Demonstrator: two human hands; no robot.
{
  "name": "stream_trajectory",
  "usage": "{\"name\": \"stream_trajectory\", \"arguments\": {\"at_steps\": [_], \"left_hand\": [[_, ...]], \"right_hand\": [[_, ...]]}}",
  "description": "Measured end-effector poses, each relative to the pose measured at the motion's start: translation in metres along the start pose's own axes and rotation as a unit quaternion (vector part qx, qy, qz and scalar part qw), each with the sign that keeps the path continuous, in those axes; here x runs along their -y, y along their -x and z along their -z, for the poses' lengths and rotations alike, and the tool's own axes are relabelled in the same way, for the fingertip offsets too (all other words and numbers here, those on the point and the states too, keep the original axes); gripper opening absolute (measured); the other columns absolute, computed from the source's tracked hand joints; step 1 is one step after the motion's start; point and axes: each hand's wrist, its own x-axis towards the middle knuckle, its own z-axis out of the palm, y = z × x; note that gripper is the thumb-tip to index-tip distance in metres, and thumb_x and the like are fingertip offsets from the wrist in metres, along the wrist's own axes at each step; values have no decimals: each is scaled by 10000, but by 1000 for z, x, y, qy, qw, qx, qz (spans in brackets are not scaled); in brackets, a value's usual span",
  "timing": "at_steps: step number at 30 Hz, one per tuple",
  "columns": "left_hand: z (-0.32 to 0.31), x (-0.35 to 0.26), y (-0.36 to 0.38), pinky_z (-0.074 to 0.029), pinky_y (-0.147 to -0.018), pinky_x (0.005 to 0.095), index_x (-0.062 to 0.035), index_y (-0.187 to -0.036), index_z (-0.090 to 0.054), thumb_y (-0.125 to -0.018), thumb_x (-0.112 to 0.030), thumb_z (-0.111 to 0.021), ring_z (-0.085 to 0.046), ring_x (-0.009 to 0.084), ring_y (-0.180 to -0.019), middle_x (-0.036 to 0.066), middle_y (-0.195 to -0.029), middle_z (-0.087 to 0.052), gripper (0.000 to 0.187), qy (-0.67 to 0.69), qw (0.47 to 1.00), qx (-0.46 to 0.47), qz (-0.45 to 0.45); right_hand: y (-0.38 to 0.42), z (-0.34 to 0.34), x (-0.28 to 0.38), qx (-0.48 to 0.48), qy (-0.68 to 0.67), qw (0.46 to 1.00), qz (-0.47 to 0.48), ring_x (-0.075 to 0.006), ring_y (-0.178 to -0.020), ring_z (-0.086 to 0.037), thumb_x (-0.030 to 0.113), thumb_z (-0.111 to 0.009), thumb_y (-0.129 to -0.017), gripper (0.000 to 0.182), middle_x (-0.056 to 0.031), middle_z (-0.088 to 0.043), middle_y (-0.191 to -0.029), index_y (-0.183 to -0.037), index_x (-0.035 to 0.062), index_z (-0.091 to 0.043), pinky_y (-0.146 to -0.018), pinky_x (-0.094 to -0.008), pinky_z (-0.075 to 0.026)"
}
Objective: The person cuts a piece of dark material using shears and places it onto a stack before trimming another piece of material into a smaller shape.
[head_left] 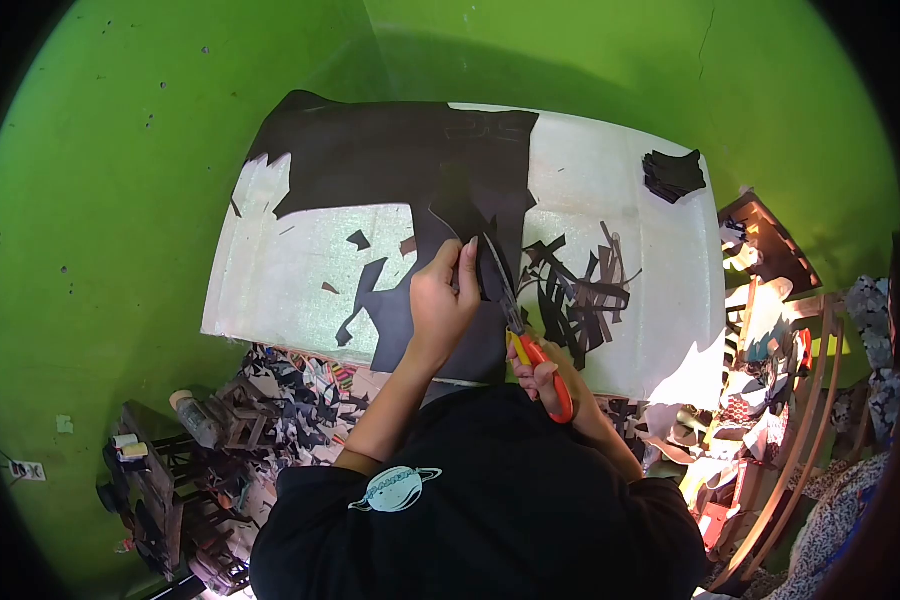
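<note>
A large dark sheet of material point(370, 150), perhaps leather or a synthetic, lies over the white tabletop point(600, 170) and reaches to its front edge. My left hand point(444, 298) pinches part of this sheet near the middle, thumb and fingers together. In my right hand point(538, 378) is a pair of scissors point(530, 350) with red and yellow handles, its blades pointing up and away along the sheet beside my left fingertips. The fingers wrap round the handles. Whether the blades are apart is hard to make out.
Dark offcuts point(580, 295) lie in a heap right of the sheet, with smaller scraps point(358, 240) to the left. A stack of cut dark pieces point(674, 175) sits at the far right corner. Green walls point(120, 200) stand behind and left. Scraps and wooden furniture point(155, 490) crowd the floor.
</note>
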Motion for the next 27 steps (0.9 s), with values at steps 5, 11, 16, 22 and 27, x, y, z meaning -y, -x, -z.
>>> {"name": "stream_trajectory", "arguments": {"at_steps": [5,11,16,22,27], "left_hand": [[1,-2,-1,-250,-368,280,-5,-681,-485,-858,-126,-533,-297,141,-369,115,-468,-375,221,-4,1000,0,-13],[1,-2,0,-255,-369,281,-3,-672,-477,-858,-126,-533,-303,153,-368,120,-473,-380,229,10,1000,-3,-13],[0,-1,2,-264,-373,289,-3,-661,-470,-856,-125,-535,-310,171,-368,124,-477,-385,238,19,1000,9,-2],[3,-8,6,-273,-380,303,-6,-650,-460,-847,-118,-545,-311,211,-379,132,-486,-385,243,2,999,45,10],[3,-11,6,-271,-381,301,-3,-655,-454,-847,-113,-545,-303,203,-381,132,-488,-378,240,4,999,42,2]], "right_hand": [[0,0,-7,-13,-35,998,44,-88,-545,-401,436,-489,-815,431,-21,-427,-649,-894,15,-448,-492,-236,-343],[1,-2,-1,0,-92,996,8,-50,-526,-384,426,-481,-824,415,6,-402,-657,-931,27,-438,-441,-197,-343],[-2,-6,-10,3,-113,994,14,-41,-532,-385,430,-481,-825,427,20,-390,-673,-975,33,-433,-463,-171,-356],[2,1,-5,8,-101,995,16,-30,-538,-381,392,-482,-838,402,41,-394,-701,-1016,34,-435,-492,-160,-349],[1,1,3,10,-26,1000,-9,-32,-535,-325,788,-353,-662,852,33,-335,-672,-966,-6,-410,-457,-172,-325]]}}
